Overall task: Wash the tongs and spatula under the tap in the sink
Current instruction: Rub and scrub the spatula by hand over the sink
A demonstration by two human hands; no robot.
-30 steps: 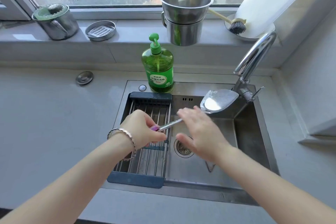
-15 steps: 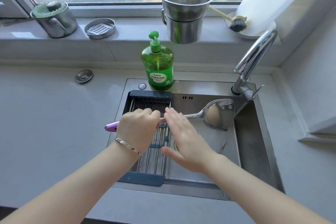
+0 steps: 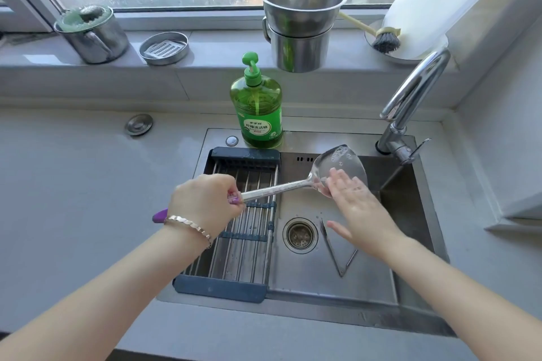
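My left hand (image 3: 205, 202) grips the purple handle of a steel spatula (image 3: 281, 187) held over the sink (image 3: 331, 287). Its blade reaches toward the back of the basin and carries soap bubbles. My right hand (image 3: 356, 208) lies flat with fingers apart, its fingertips touching the near side of the blade. Thin metal tongs (image 3: 337, 255) lie in a V on the sink floor, right of the drain (image 3: 299, 235). The chrome tap (image 3: 410, 97) arches at the back right; I see no water stream.
A dark-framed drying rack (image 3: 243, 226) spans the sink's left half. A green soap bottle (image 3: 257, 108) stands on the sink's back rim. On the windowsill are stacked steel pots (image 3: 299, 23), a lidded mug (image 3: 93, 35), a soap dish (image 3: 163, 47) and a brush (image 3: 384, 39).
The spatula's blade moved back and up toward the sink's rear. My right hand slid from the shaft out to the blade. The tongs on the sink floor came into full view.
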